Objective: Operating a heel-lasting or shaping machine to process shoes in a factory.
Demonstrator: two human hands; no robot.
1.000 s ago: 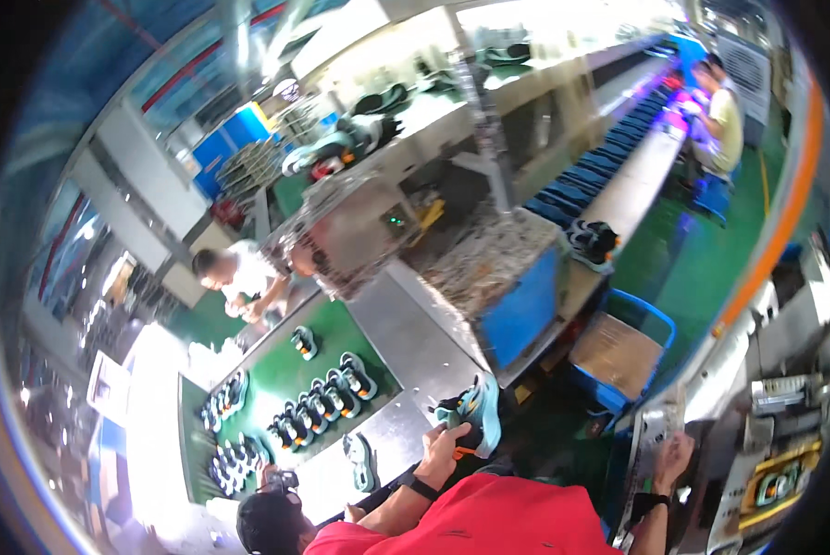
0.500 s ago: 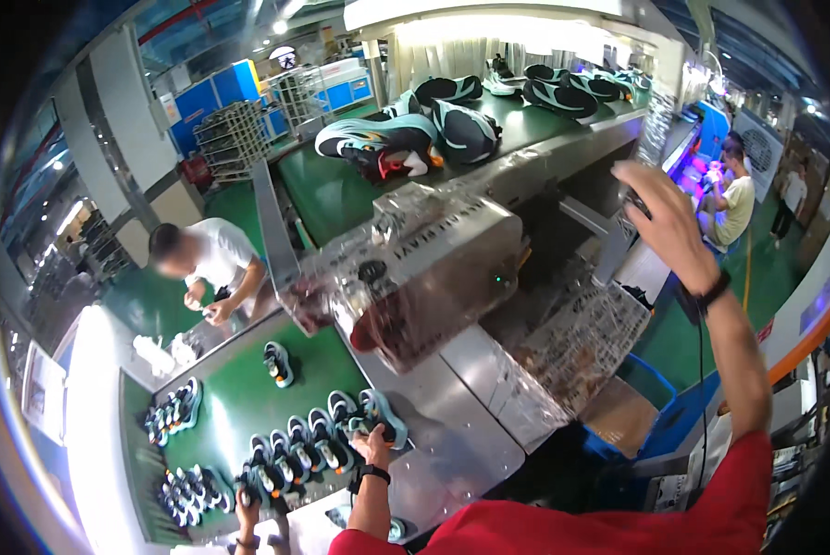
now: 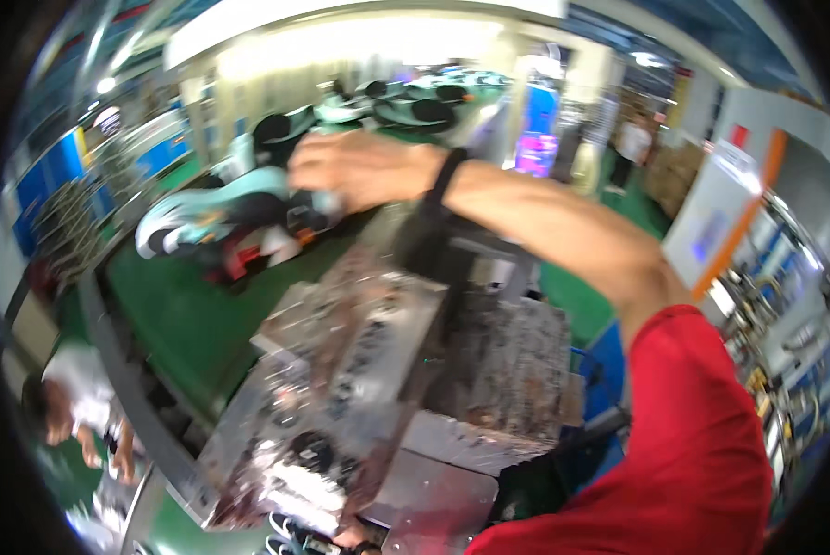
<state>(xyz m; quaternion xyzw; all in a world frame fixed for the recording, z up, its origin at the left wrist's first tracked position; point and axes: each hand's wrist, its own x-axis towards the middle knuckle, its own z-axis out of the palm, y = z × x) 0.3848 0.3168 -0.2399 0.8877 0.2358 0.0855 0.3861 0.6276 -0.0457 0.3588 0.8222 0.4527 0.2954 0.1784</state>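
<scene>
My right hand (image 3: pixel 355 171), smeared by motion, is over the sneakers on the raised green conveyor belt (image 3: pixel 170 310). Its fingers bend down over a dark sneaker (image 3: pixel 313 215) that it mostly covers; whether they grip it is unclear. Just left of this hand lies a sneaker on its side, with a pale teal sole (image 3: pixel 207 205) and red and orange parts. Only a sliver of my left hand (image 3: pixel 355 535) shows at the lower edge, beside small dark-and-white shoes (image 3: pixel 290 536). Its fingers cannot be made out.
A plastic-wrapped machine box (image 3: pixel 341 370) stands between me and the belt. More sneakers (image 3: pixel 415 111) lie farther along the belt. At the lower left, a person in white (image 3: pixel 82 393) works with both hands. Another person (image 3: pixel 632 143) stands far right, beyond an orange-edged panel (image 3: pixel 734 217).
My right hand has swung left and forward from the raised spot onto the sneakers. The view has turned right and up, so the lower shoe rows and my left hand mostly drop out.
</scene>
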